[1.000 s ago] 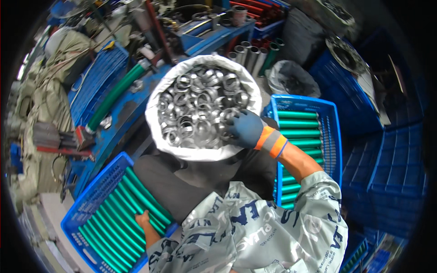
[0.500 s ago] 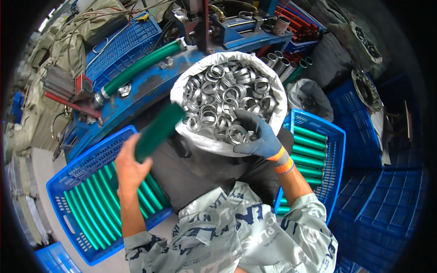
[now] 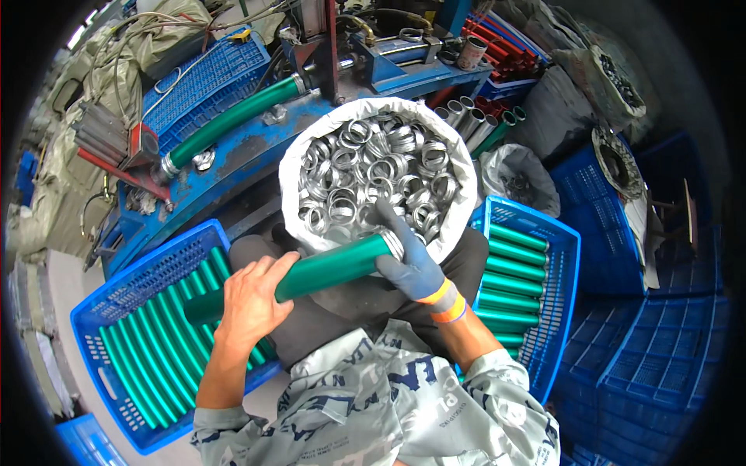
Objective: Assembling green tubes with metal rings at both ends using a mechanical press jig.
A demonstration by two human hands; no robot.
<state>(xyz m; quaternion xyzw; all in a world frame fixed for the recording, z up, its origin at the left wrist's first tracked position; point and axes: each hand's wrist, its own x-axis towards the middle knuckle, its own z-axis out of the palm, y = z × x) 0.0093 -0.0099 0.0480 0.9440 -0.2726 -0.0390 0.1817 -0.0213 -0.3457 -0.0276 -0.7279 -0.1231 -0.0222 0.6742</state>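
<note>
We grip the green tube in our bare left hand, apparently to steady it, while our gloved right hand pinches the silvery ring at its end above the white sack's near rim.

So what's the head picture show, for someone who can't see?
A bare left hand holds a green tube; gloved right hand touches the silver ring at its end. White sack of metal rings ahead, blue crates of tubes either side.
</note>
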